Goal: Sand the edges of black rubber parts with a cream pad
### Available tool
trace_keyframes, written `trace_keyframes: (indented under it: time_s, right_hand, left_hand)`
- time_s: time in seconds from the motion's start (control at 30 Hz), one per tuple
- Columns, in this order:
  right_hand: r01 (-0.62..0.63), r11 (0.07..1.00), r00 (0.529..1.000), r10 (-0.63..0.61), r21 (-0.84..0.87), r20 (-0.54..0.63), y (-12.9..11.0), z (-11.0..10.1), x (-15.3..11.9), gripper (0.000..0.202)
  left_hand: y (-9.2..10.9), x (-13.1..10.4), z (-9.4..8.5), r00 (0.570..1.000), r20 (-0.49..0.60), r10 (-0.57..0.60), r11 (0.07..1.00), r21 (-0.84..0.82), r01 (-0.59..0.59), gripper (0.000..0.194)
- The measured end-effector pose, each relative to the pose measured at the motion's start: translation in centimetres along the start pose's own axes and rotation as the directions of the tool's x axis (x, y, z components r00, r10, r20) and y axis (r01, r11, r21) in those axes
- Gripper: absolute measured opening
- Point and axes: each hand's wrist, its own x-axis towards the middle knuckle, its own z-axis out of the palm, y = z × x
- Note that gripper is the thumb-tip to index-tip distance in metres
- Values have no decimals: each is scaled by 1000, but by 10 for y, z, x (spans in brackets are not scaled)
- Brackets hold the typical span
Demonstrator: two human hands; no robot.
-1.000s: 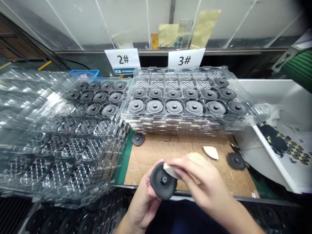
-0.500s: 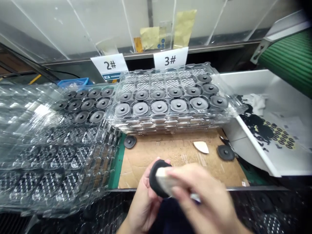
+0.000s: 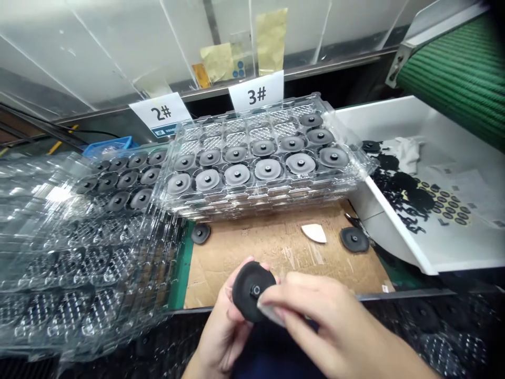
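A round black rubber part (image 3: 245, 289) with a small hub at its centre is gripped by its edge in my left hand (image 3: 226, 321). My right hand (image 3: 319, 310) pinches a whitish pad (image 3: 271, 312) against the lower right of the part's face, just beside the hub. Behind them on the cardboard (image 3: 236, 247) lie a small black part (image 3: 201, 233) at the left, a white wedge-shaped piece (image 3: 314, 232), and a larger black part (image 3: 354, 239) at the right.
Stacked clear trays (image 3: 252, 187) with grey discs stand behind the cardboard, under a 3# sign (image 3: 256, 93). More clear trays (image 3: 79, 247) fill the left. A white bin (image 3: 402, 231) with black scraps is at the right, below a green roller (image 3: 453, 73).
My right hand has moved the pad down off the middle of the part, so the hub now shows. The part faces the camera more. The whole view has shifted and tilted slightly.
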Motion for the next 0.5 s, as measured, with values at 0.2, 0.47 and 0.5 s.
trace_keyframes:
  time_s: [0.2, 0.47, 0.5]
  right_hand:
    - [182, 952, 943, -240, -244, -232, 20, -5, 2, 27]
    - [182, 977, 954, -203, -111, -221, 23, 4, 5, 25]
    - [227, 971, 948, -238, -77, -211, 25, 4, 5, 25]
  left_hand:
    - [1, 5, 9, 998, -30, -51, 999, 3, 51, 58]
    - [-6, 7, 9, 990, 113, -85, 996, 23, 83, 60]
    - [-5, 7, 9, 989, 125, -82, 997, 11, 82, 56]
